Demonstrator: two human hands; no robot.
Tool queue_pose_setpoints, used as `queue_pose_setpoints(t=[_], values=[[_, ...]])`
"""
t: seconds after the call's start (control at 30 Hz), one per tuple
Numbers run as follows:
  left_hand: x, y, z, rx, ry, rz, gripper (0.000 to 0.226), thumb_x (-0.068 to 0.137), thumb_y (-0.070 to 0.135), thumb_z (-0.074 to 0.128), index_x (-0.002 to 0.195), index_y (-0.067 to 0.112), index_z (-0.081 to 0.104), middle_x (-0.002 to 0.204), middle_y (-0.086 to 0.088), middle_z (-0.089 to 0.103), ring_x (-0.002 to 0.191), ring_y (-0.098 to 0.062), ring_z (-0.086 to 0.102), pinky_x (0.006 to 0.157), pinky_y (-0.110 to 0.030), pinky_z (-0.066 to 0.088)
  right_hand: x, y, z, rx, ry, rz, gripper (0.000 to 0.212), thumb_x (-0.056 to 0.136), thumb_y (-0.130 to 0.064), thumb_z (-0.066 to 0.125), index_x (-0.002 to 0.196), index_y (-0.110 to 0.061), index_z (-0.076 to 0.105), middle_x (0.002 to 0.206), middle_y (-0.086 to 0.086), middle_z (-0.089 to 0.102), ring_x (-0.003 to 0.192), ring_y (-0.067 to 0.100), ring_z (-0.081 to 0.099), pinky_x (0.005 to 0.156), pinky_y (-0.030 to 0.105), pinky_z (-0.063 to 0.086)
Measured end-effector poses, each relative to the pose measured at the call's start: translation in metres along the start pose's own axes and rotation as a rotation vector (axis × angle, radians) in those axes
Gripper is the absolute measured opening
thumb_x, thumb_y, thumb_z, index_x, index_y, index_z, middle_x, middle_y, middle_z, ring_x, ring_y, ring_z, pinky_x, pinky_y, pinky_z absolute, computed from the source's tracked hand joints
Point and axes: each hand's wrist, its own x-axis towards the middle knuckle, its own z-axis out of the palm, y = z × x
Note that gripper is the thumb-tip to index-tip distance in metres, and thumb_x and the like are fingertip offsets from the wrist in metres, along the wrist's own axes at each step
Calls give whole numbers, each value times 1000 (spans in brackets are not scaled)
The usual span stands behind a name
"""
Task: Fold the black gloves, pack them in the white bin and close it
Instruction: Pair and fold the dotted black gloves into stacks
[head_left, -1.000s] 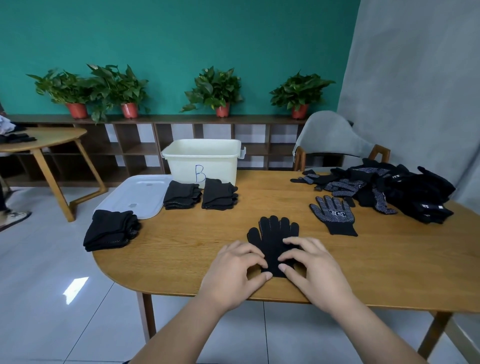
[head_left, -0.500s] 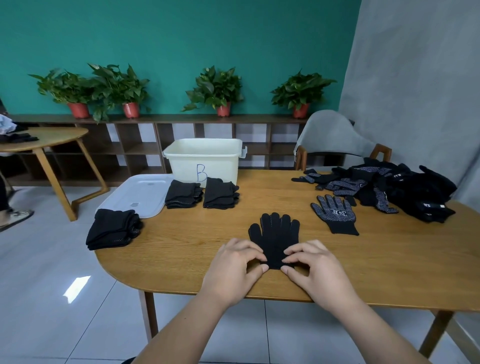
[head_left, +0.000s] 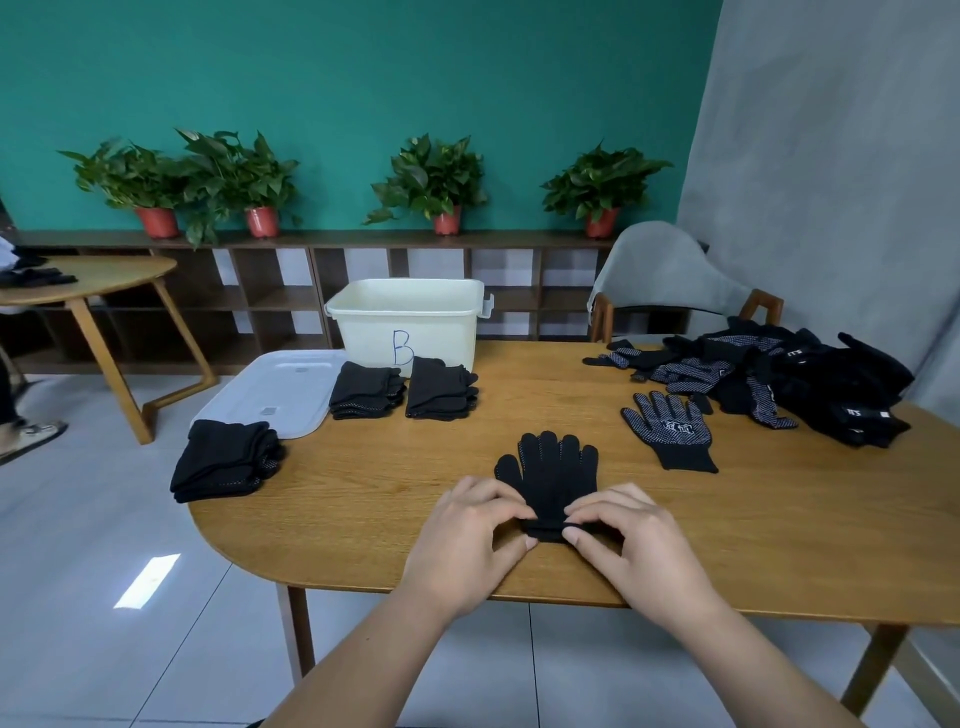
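A teal wall (head_left: 363, 78) with potted plants (head_left: 431, 182) on a low shelf backs the room, and in front of it a wooden table (head_left: 779, 519) fills most of my view. What I'm working on is the single black glove (head_left: 553, 470) lying flat near the table's front edge. Its long axis runs straight away from me, with the fingertips toward the white bin (head_left: 405, 317) and the cuff nearest the hands.

The left hand (head_left: 462, 545) and right hand (head_left: 639, 545) come at the cuff from either side, about equally close. Each pinches a corner of it between thumb and curled fingers, and the cuff edge looks slightly raised off the wood. I judge the coming move to be a fold along that axis, cuff carried forward onto the fingers. Both hands will have to travel together, or the fold will skew.

The bin, marked with a B, stands open at the far side, well apart from the glove. Its lid (head_left: 275, 389) lies flat just to its left. Two folded stacks (head_left: 366, 389) sit just before the bin, and a third stack (head_left: 223, 460) is near the table's left edge. To the right, one dotted glove (head_left: 667, 431) lies spread out, and beyond it is a loose pile of gloves (head_left: 821, 389). A grey chair (head_left: 660, 275) stands behind the table.
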Motion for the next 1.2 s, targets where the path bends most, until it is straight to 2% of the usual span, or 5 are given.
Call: queue_pose_setpoints(t=[0.2,0.33,0.6,0.97,1.2], values=[[1,-1,-1,-79,19,-17,20,102,44,64,121,37,70,125,28,56,120,-2,50,103,-33,45,4,6,3,-117,-68,33,44,85,-60,76,126,-44,68,133,-33,53,136,-3,37,112,30,41],[0,1,-3,-93,10,-65,28,104,52,56,128,38,60,125,27,53,122,-2,49,103,-33,46,3,6,3,-77,22,84,20,94,-44,70,112,-35,74,116,-28,63,121,1,52,100,37,51],[-4,5,-6,-157,-8,-138,42,100,51,64,137,55,45,123,30,61,122,7,52,105,-25,45,4,2,-7,300,153,373,7,95,-32,75,101,-31,72,85,-16,72,87,5,66,75,11,48],[-1,5,-5,105,-183,13,53,106,62,42,155,44,44,146,26,45,134,0,37,116,-34,36,11,11,3,-20,196,501,40,91,-37,79,127,-30,64,77,-15,64,91,11,57,73,26,45],[1,7,-2,243,-245,66,64,105,69,29,164,46,23,165,22,28,152,-4,20,122,-38,26,9,0,6,-352,111,375,56,105,-52,48,156,-29,43,157,-4,45,142,23,38,107,46,47]])
